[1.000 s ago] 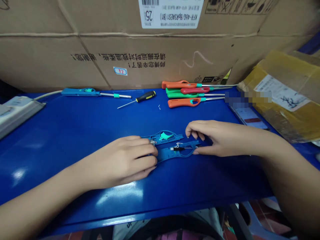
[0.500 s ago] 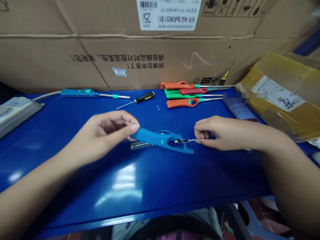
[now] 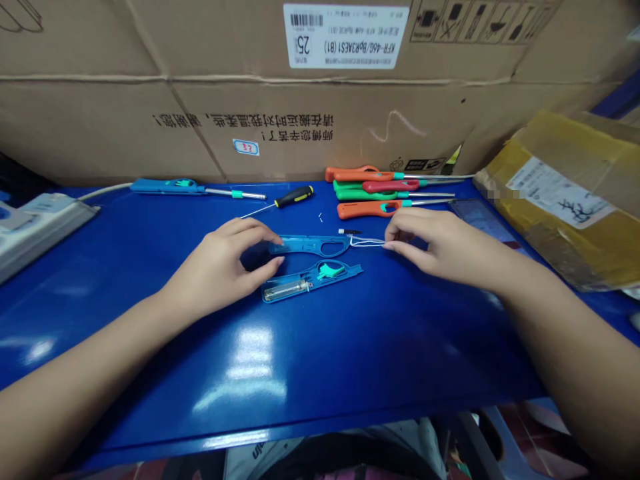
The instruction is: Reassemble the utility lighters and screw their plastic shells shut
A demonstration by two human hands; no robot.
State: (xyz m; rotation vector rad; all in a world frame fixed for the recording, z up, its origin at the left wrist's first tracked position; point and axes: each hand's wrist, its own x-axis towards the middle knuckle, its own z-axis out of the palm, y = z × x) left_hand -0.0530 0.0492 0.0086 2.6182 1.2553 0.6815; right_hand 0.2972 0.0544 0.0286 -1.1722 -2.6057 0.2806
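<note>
My left hand (image 3: 235, 267) has its thumb and fingers apart at the left end of an empty blue lighter shell half (image 3: 303, 245), which lies on the blue table; I cannot tell if a fingertip still touches it. Nearer to me lies the other blue lighter half (image 3: 345, 273), holding a clear fuel tank (image 3: 286, 289) and a green trigger (image 3: 330, 270). My right hand (image 3: 425, 240) pinches thin white wires (image 3: 367, 242) between thumb and forefinger. At the wires' left end is a small black part with a white tip (image 3: 350, 231).
A black-and-yellow screwdriver (image 3: 295, 196) and a blue lighter (image 3: 167, 187) lie behind. Several orange, green and red lighters (image 3: 373, 210) are grouped at the back. A power strip (image 3: 45, 223) is left, a taped box (image 3: 560, 200) and a phone (image 3: 483, 220) right. A large carton (image 3: 125, 140) stands behind.
My left hand has set the empty blue shell half down behind the other half, and its fingers have parted. My right hand has moved slightly away from me with the wires.
</note>
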